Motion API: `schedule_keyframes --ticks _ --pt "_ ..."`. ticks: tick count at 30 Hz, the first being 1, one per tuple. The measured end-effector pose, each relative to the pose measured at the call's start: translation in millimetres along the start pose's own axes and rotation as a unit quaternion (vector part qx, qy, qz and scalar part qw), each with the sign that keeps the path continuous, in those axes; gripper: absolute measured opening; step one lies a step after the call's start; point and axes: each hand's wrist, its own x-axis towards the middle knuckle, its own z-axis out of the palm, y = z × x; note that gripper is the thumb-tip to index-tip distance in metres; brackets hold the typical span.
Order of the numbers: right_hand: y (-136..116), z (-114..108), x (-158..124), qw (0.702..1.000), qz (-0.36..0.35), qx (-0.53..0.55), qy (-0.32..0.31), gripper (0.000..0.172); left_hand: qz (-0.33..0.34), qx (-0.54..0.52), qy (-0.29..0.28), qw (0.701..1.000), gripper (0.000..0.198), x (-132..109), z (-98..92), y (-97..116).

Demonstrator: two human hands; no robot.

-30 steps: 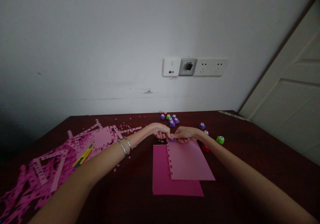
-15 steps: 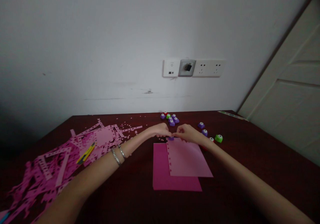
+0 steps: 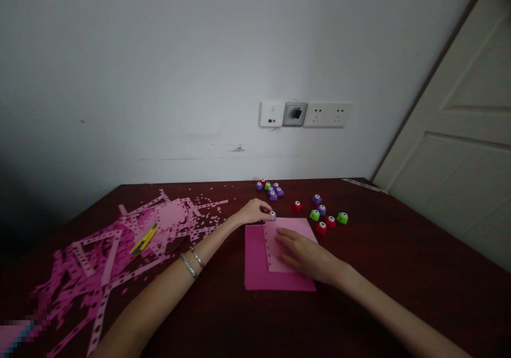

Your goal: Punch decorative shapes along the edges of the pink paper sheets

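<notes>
My left hand (image 3: 255,210) is closed on a small purple craft punch (image 3: 272,216) with a white button, at the top left corner of a light pink sheet (image 3: 291,227). A row of small punched shapes runs down that sheet's left edge. Flat on the sheet rests my right hand (image 3: 303,254), fingers spread and holding nothing. Beneath lies a darker pink stack of paper (image 3: 254,262), sticking out at the left and bottom.
Pink punched strips and scraps (image 3: 107,251) heap up at the left, with a yellow cutter knife (image 3: 144,239) on them. Several purple, red and green punches (image 3: 322,228) stand behind and right of the paper. A wall with sockets (image 3: 323,114) rises behind the table.
My right hand has left the punch and come down flat on the light pink sheet. My left hand still holds the punch, its white button now showing. The view has shifted slightly.
</notes>
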Motion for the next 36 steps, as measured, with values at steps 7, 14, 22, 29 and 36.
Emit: schedule_keyframes --ticks 7,14,22,29,36 --pt "-13 0 -1 1.0 -0.017 -0.006 -0.006 0.042 0.059 0.05 0.018 0.997 0.027 -3 -0.9 4" --pt "-34 6 -6 0.997 -0.066 -0.035 0.001 0.038 0.056 0.048 0.023 0.997 0.027 -6 -1.3 4" --pt "-18 -11 7 0.997 -0.041 0.011 0.067 0.031 0.024 0.004 0.023 0.999 0.037 -2 -1.8 -5" --pt "46 -11 50 0.983 0.053 0.078 0.156 0.034 0.026 0.09 -0.026 0.995 0.031 -25 -26.4 -2" --pt "55 1 76 0.986 0.048 0.093 0.127 0.051 -0.014 0.239 -0.093 0.967 0.055 -58 -22.1 22"
